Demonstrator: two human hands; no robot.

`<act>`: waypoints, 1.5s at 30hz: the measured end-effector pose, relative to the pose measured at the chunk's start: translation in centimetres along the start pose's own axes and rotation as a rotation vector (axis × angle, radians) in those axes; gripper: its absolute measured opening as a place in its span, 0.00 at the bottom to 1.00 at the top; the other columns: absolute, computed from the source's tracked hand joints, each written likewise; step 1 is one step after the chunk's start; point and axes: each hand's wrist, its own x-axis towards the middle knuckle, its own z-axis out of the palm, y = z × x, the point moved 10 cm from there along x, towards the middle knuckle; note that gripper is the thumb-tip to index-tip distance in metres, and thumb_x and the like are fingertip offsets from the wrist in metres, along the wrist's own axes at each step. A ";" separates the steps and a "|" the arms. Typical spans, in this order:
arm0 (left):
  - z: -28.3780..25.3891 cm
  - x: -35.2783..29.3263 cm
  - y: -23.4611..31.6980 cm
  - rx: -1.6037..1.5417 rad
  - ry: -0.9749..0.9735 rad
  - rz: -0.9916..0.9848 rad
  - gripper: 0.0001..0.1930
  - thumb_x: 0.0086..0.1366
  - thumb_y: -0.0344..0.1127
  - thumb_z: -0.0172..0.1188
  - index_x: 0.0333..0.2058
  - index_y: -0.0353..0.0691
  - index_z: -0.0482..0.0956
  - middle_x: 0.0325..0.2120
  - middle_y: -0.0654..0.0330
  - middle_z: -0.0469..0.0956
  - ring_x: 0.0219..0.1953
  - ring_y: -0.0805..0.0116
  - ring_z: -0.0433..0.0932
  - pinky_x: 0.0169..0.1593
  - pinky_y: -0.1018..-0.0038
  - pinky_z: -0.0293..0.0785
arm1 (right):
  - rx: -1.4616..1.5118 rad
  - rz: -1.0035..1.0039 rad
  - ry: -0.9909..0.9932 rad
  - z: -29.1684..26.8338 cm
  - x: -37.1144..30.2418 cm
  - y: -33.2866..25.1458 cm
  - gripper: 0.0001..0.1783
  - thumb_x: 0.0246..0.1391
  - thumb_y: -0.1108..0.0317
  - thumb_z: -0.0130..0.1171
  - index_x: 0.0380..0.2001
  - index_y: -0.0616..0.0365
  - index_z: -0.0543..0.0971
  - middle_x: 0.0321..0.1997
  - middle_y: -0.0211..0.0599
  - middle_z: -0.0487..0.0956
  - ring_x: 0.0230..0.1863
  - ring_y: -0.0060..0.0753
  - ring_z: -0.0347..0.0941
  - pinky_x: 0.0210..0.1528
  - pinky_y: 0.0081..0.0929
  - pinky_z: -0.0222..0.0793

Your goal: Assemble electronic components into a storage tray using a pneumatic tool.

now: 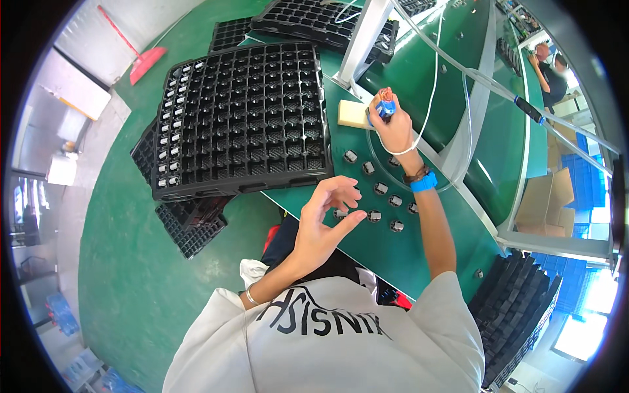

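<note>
Grips one blue piece with a copper-orange top in the right hand, clamped firmly on it above the green counter, just beside one pale yellow block; too small to identify further. Holds the left hand with thumb and fingers spread apart, nearest to one of the small metal cylinders; cannot tell whether touching. Shows nine of these cylinders scattered between and around both hands, including one partly hidden by the right wrist. Wears one blue wristband on the right arm and one bracelet on the left. Shows one large black compartment tray to the left, with silver cylinders along its left side, too small to count surely. Includes one long-handled red broom at upper left, standing on the green floor.
</note>
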 end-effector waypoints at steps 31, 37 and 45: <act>16.3 9.7 -9.5 1.229 -0.504 0.472 0.12 0.43 0.32 0.63 0.28 0.40 0.73 0.25 0.58 0.75 0.30 0.57 0.74 0.37 0.62 0.66 | 1.058 0.448 -0.243 -9.5 0.1 3.1 0.07 0.50 0.62 0.53 0.29 0.53 0.74 0.22 0.21 0.70 0.24 0.16 0.66 0.26 0.17 0.61; 28.9 -1.7 -7.9 0.721 -1.002 0.588 0.15 0.44 0.34 0.64 0.33 0.39 0.73 0.32 0.54 0.72 0.38 0.55 0.71 0.41 0.63 0.66 | 0.744 0.292 -0.362 -15.5 -1.8 0.1 0.12 0.51 0.56 0.49 0.24 0.51 0.73 0.18 0.21 0.65 0.20 0.15 0.59 0.21 0.16 0.52; 36.9 -13.3 -15.0 0.328 -1.175 0.368 0.13 0.48 0.31 0.60 0.35 0.35 0.75 0.33 0.52 0.74 0.41 0.52 0.70 0.45 0.62 0.66 | 0.862 0.428 -0.284 -12.7 -3.8 1.6 0.12 0.49 0.56 0.53 0.25 0.52 0.74 0.28 0.24 0.73 0.28 0.13 0.66 0.28 0.15 0.61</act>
